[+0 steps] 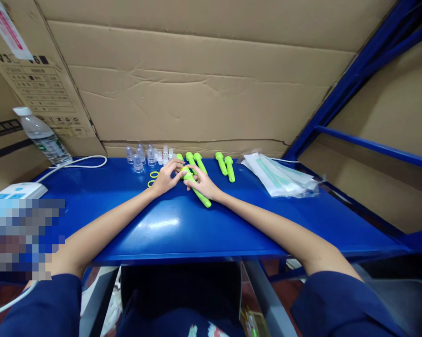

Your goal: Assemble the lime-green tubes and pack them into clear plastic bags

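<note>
Over the middle of the blue table, my right hand [204, 184] is closed around a lime-green plastic handle [202, 198]. The handle slants, its narrow end pointing toward me and to the right. My left hand [167, 177] pinches at the wider top end of the same handle, where a yellowish edge shows between the fingers. Fingers partly hide that end. Just left of my left hand lie yellow-green rings [154, 174]. Behind my hands, more green handles [200, 163] lie with their wide ends toward the cardboard.
Clear plastic cups [138, 164] and smaller clear caps [165, 154] stand at the back left. Two green handles [229, 169] and plastic-wrapped packets [277, 175] lie on the right. A water bottle [44, 138], white cable and white power strip [19, 191] occupy the left. Cardboard [203, 84] walls the back.
</note>
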A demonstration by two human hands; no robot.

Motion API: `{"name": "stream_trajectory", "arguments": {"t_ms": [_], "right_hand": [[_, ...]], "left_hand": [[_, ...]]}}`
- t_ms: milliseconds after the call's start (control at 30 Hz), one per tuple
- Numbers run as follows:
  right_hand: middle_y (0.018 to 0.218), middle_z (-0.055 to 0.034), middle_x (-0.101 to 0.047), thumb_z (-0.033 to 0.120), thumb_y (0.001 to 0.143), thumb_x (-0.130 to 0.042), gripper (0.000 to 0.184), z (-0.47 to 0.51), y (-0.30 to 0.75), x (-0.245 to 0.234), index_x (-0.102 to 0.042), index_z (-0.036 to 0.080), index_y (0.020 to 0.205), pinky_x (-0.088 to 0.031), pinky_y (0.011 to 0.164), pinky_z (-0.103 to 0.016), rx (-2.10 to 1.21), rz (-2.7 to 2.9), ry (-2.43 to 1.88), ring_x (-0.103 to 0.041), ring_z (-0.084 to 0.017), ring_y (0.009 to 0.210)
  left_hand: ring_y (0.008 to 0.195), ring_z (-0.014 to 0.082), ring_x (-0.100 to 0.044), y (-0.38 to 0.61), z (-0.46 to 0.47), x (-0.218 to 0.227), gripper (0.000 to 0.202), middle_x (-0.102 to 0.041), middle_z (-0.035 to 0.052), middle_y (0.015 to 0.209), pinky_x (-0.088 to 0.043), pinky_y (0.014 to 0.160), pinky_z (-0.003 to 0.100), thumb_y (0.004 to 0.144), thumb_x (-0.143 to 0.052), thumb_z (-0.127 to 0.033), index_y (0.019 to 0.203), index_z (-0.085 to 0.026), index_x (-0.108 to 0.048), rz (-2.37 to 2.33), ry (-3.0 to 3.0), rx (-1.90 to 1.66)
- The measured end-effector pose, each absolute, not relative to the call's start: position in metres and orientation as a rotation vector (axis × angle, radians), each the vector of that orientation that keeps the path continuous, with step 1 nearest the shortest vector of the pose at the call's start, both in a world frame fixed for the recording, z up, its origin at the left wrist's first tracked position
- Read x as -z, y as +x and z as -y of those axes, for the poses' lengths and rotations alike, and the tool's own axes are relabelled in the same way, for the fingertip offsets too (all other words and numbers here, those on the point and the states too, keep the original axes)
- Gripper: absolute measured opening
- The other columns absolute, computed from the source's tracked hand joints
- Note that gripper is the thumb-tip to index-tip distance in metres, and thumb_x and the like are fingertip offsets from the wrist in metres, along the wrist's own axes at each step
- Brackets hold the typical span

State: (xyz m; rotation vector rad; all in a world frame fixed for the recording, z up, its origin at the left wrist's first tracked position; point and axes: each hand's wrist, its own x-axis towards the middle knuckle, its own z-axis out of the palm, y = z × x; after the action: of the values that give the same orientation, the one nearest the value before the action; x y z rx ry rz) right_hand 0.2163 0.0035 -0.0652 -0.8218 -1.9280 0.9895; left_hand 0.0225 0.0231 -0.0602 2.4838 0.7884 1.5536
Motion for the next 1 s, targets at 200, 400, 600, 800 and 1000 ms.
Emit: {"name": "stream_trajectory", "arguments": {"t_ms": [200,400,600,800,1000], "right_hand": [[0.085,0.0006,-0.069,0.032,0.078,-0.069,0.061,-0.003,0.214,0.071,-0.046,0.021,0.134,-0.054,0.055,-0.026,-1.107,1.782,-0.892,-0.063,-0.012,0.055],[0.122,-0.0071,-0.063,0.029,0.070,-0.074,0.058,-0.004,0.216,0.070,-0.055,0.021,0.124,-0.057,0.059,-0.025,-0.996,1.727,-0.904,-0.064,-0.010,0.066],[0.123,-0.0075,-0.062,0.030,0.070,-0.073,0.057,-0.005,0.215,0.073,-0.054,0.020,0.123,-0.056,0.058,-0.025,-1.028,1.705,-0.882,-0.064,-0.011,0.068],[0.126,-0.0100,-0.062,0.029,0.070,-0.072,0.057,-0.003,0.214,0.072,-0.054,0.018,0.123,-0.058,0.068,-0.029,-0.956,1.669,-0.911,-0.068,-0.015,0.077],[0.119,-0.0108,-0.064,0.031,0.074,-0.067,0.055,0.005,0.212,0.067,-0.050,0.018,0.125,-0.059,0.072,-0.033,-0.865,1.664,-0.913,-0.068,-0.017,0.077]], "left_hand": [[0.097,0.0205,-0.067,0.024,-0.023,0.059,0.021,-0.070,0.0094,0.100,-0.053,0.090,0.036,0.097,-0.057,-0.036,0.092,-0.017,-0.064,-0.761,2.561,-1.474],[0.092,0.0185,-0.065,0.024,-0.027,0.060,0.020,-0.068,0.0101,0.105,-0.054,0.076,0.031,0.096,-0.058,-0.036,0.093,-0.017,-0.063,-0.762,2.531,-1.444],[0.094,0.0181,-0.066,0.025,-0.027,0.060,0.016,-0.069,0.0106,0.106,-0.055,0.074,0.030,0.097,-0.058,-0.031,0.099,-0.017,-0.065,-0.696,2.528,-1.462],[0.097,0.0190,-0.065,0.024,-0.026,0.059,0.021,-0.068,0.0121,0.112,-0.054,0.069,0.028,0.095,-0.061,-0.033,0.104,-0.016,-0.069,-0.764,2.503,-1.413],[0.114,0.0239,-0.062,0.032,-0.025,0.056,0.030,-0.062,0.0141,0.122,-0.055,0.091,0.036,0.096,-0.057,-0.038,0.111,-0.017,-0.072,-0.888,2.343,-1.367]]}}
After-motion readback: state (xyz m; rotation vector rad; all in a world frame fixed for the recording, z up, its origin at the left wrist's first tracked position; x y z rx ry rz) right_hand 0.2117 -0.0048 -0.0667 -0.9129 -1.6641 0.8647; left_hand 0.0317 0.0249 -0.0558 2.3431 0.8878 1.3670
